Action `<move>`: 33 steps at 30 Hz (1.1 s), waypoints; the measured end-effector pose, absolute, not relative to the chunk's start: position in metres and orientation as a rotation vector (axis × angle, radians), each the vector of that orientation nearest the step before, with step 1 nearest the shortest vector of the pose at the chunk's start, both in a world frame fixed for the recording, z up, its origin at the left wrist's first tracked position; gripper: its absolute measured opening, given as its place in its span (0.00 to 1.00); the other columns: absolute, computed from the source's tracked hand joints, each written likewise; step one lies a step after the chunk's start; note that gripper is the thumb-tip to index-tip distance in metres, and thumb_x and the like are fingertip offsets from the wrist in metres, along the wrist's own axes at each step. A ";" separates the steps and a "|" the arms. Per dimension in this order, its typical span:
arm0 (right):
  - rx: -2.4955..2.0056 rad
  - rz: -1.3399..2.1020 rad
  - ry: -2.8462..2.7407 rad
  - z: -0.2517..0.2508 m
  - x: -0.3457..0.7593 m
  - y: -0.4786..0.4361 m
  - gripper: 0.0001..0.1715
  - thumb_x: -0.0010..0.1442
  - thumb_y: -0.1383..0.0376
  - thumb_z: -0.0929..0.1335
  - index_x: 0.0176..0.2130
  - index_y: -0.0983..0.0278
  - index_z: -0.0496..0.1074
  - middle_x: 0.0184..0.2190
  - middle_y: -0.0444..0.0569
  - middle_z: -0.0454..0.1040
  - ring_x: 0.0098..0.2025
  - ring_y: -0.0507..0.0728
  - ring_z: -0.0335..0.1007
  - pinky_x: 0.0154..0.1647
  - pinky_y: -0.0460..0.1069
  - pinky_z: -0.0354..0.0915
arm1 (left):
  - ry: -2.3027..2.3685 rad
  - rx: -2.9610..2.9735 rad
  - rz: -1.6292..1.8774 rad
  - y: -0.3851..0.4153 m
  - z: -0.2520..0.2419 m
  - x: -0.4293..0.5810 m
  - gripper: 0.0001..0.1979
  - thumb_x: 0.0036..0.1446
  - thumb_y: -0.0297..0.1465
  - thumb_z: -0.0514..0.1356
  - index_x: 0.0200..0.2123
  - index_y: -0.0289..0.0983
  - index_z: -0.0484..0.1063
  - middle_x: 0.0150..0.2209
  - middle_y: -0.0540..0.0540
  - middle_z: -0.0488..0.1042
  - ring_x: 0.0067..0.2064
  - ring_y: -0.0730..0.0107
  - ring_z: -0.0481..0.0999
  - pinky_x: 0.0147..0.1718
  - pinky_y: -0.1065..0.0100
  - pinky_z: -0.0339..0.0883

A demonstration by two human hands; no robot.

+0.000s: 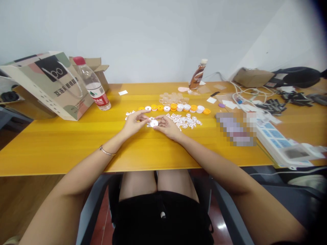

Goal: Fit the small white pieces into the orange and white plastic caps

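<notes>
A small white round disc (154,123), like a cap or wheel, is held just above the table between my two hands. My right hand (167,128) pinches its right side between thumb and curled fingers. On the other side, my left hand (135,122) has its thumb and bent fingers closed in at the disc's left edge. Behind the hands runs a row of orange and white round pieces (180,107), some stacked. Flat white cut-out pieces (187,121) lie scattered by my right hand, and a smaller group (129,114) is partly hidden behind my left.
Clear plastic cups (173,98) stand behind the row. A water bottle (95,88) and a paper bag (61,88) are at left; a brown drink bottle (198,76) is at the back. Cables, black strips (274,106) and a white power strip (273,137) crowd the right.
</notes>
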State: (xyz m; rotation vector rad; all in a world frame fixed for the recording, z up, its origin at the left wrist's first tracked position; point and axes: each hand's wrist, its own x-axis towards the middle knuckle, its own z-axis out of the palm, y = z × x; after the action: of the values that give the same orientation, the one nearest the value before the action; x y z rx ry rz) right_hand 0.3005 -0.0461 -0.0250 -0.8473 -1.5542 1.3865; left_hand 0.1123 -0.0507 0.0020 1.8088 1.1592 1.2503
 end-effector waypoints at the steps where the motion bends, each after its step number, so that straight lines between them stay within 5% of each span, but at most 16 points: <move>1: -0.847 1.393 -1.551 -0.025 0.300 -0.046 0.22 0.44 0.66 0.73 0.39 0.60 0.64 0.31 0.42 0.73 0.33 0.51 0.70 0.44 0.52 0.67 | 1.165 1.841 1.246 -0.051 0.002 0.113 0.14 0.47 0.34 0.65 0.38 0.34 0.77 0.32 0.45 0.79 0.32 0.70 0.77 0.37 0.68 0.71; 5: -0.826 1.423 -1.569 -0.025 0.300 -0.048 0.21 0.44 0.67 0.73 0.39 0.60 0.64 0.30 0.41 0.73 0.33 0.51 0.70 0.44 0.52 0.67 | 1.247 1.983 1.195 -0.053 0.004 0.114 0.07 0.49 0.33 0.64 0.29 0.35 0.78 0.31 0.46 0.79 0.32 0.70 0.75 0.34 0.68 0.68; 18: -0.809 1.437 -1.616 -0.028 0.299 -0.048 0.21 0.45 0.66 0.73 0.39 0.60 0.66 0.30 0.41 0.72 0.32 0.51 0.70 0.44 0.52 0.67 | 1.214 2.163 1.091 -0.059 0.002 0.116 0.05 0.53 0.30 0.61 0.30 0.37 0.77 0.33 0.47 0.79 0.37 0.68 0.77 0.41 0.65 0.69; 33: -0.809 1.434 -1.624 -0.028 0.299 -0.049 0.19 0.45 0.66 0.73 0.38 0.60 0.66 0.30 0.41 0.73 0.33 0.50 0.70 0.44 0.52 0.67 | 1.216 2.266 1.072 -0.056 0.000 0.114 0.05 0.53 0.31 0.61 0.29 0.36 0.72 0.30 0.48 0.72 0.34 0.70 0.72 0.38 0.66 0.66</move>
State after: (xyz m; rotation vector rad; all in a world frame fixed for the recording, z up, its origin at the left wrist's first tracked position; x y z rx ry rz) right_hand 0.2986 -0.0488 -0.0282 -0.8088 -1.6243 1.4337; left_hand 0.1144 -0.0564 0.0003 2.2663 1.2164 1.0722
